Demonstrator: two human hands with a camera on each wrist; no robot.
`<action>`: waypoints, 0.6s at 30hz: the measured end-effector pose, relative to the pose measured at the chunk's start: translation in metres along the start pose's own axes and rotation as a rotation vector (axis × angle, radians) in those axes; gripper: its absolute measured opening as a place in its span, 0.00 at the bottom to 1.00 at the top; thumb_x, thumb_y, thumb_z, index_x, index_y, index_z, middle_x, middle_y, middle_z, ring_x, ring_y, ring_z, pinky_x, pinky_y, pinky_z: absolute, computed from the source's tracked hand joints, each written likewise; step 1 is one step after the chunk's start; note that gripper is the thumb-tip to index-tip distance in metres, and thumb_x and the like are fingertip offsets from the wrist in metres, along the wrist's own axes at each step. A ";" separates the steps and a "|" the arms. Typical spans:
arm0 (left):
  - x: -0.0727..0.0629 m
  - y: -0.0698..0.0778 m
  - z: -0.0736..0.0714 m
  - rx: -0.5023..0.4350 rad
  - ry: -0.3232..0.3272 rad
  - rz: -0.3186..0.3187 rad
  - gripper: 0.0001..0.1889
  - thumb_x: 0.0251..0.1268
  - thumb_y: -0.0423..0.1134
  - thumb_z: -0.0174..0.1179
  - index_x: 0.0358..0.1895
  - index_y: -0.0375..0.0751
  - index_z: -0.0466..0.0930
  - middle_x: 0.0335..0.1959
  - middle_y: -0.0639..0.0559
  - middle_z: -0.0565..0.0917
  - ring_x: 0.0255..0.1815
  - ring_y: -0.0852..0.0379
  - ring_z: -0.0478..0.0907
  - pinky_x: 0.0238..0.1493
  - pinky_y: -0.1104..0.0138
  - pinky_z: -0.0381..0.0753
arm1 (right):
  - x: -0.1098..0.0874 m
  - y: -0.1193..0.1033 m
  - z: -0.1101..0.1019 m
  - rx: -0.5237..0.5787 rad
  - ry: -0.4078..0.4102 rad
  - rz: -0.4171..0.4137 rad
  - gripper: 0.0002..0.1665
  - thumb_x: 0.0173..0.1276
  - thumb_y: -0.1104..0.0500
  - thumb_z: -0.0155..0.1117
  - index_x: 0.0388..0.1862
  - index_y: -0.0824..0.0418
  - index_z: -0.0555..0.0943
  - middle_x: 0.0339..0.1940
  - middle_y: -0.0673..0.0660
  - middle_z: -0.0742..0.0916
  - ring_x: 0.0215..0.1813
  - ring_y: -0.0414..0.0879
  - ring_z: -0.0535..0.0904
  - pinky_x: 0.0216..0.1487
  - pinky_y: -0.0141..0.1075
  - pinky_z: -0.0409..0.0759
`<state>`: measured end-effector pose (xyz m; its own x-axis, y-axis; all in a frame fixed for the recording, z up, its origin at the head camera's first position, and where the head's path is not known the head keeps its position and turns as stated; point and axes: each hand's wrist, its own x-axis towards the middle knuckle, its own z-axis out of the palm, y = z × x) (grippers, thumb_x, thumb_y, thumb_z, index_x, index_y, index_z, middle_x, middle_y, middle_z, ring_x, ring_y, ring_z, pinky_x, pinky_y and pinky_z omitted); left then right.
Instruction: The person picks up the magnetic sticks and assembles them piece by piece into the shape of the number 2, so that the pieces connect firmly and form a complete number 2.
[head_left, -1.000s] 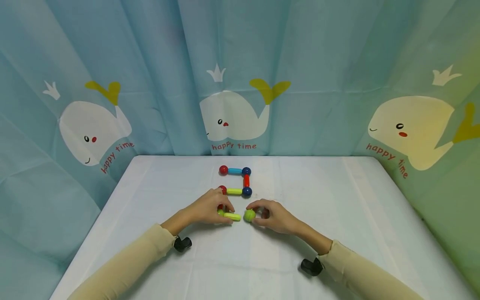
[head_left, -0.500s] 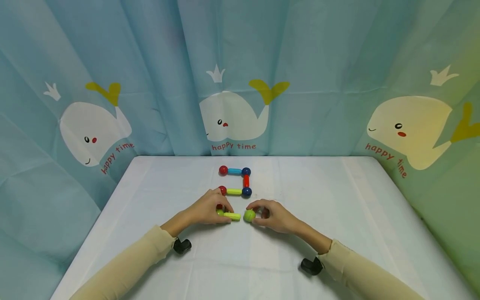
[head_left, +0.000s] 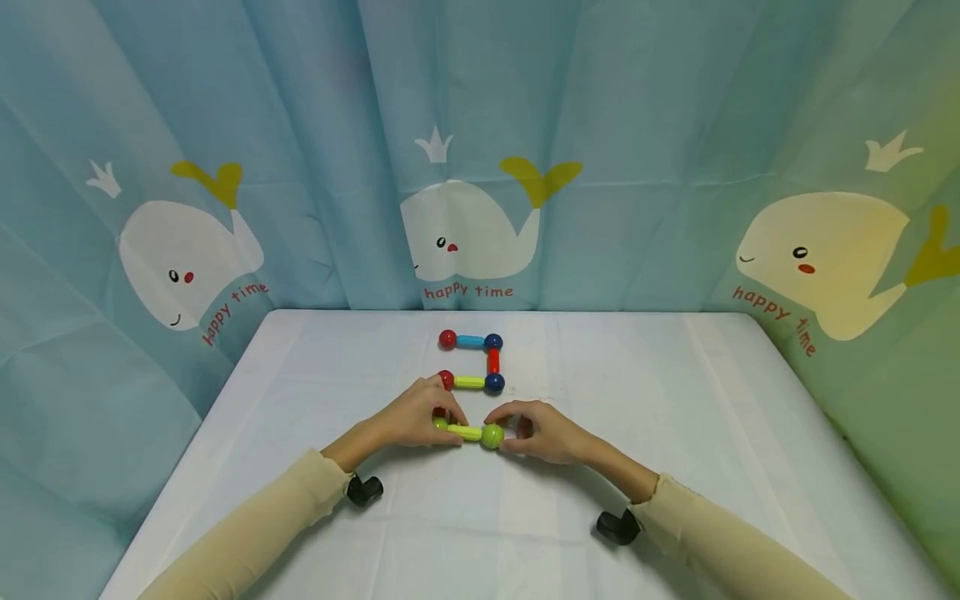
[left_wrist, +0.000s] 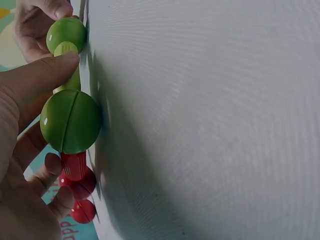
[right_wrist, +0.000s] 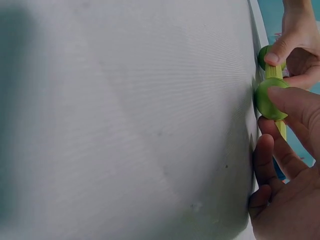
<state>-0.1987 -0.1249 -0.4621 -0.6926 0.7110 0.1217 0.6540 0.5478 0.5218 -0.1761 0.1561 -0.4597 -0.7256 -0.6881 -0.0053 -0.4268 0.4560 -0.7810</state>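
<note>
My left hand [head_left: 416, 414] pinches a yellow-green magnetic rod [head_left: 467, 432] between thumb and fingers. At that rod's left end sits a green ball [left_wrist: 70, 121], with a short red rod [left_wrist: 73, 166] running from it toward a red ball [left_wrist: 80, 185] in the left wrist view. My right hand [head_left: 546, 432] holds another green ball [head_left: 492, 436] between thumb and fingers, against the rod's right end. Whether a magnet grips there cannot be seen. The left hand partly covers the left green ball and the red rod in the head view.
Farther back, a red ball [head_left: 447, 339], light blue rod [head_left: 470, 342], blue ball [head_left: 492, 342], red rod [head_left: 492, 362], second blue ball [head_left: 494, 382] and yellow-green rod [head_left: 469, 382] form a chain on the white table [head_left: 675, 400]. A whale-print curtain [head_left: 637, 125] stands behind.
My right hand has moved slightly left with its green ball, closing the gap so the ball now meets the yellow-green rod's end. The left hand has stayed nearly still.
</note>
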 end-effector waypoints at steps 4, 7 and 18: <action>-0.002 0.000 0.001 -0.002 -0.004 -0.001 0.10 0.56 0.48 0.78 0.41 0.55 0.92 0.29 0.73 0.82 0.39 0.62 0.68 0.44 0.64 0.66 | 0.000 -0.001 0.001 -0.004 -0.002 0.003 0.22 0.68 0.61 0.73 0.61 0.55 0.84 0.50 0.48 0.86 0.35 0.41 0.75 0.37 0.31 0.76; -0.002 0.000 0.001 0.004 0.004 0.004 0.10 0.56 0.48 0.78 0.40 0.55 0.92 0.29 0.73 0.81 0.38 0.62 0.67 0.43 0.64 0.67 | 0.000 -0.001 0.002 -0.003 -0.001 0.002 0.22 0.68 0.61 0.73 0.61 0.55 0.84 0.49 0.47 0.85 0.35 0.41 0.75 0.37 0.31 0.76; -0.003 0.003 -0.004 -0.014 0.007 -0.022 0.15 0.56 0.50 0.78 0.46 0.52 0.91 0.33 0.68 0.84 0.40 0.58 0.71 0.41 0.65 0.70 | -0.001 0.004 -0.006 0.017 -0.006 -0.022 0.27 0.68 0.57 0.75 0.64 0.58 0.80 0.46 0.52 0.86 0.34 0.43 0.77 0.37 0.32 0.78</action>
<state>-0.1956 -0.1267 -0.4575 -0.7086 0.6961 0.1158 0.6344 0.5566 0.5364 -0.1800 0.1619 -0.4591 -0.7128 -0.7013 0.0080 -0.4332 0.4312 -0.7915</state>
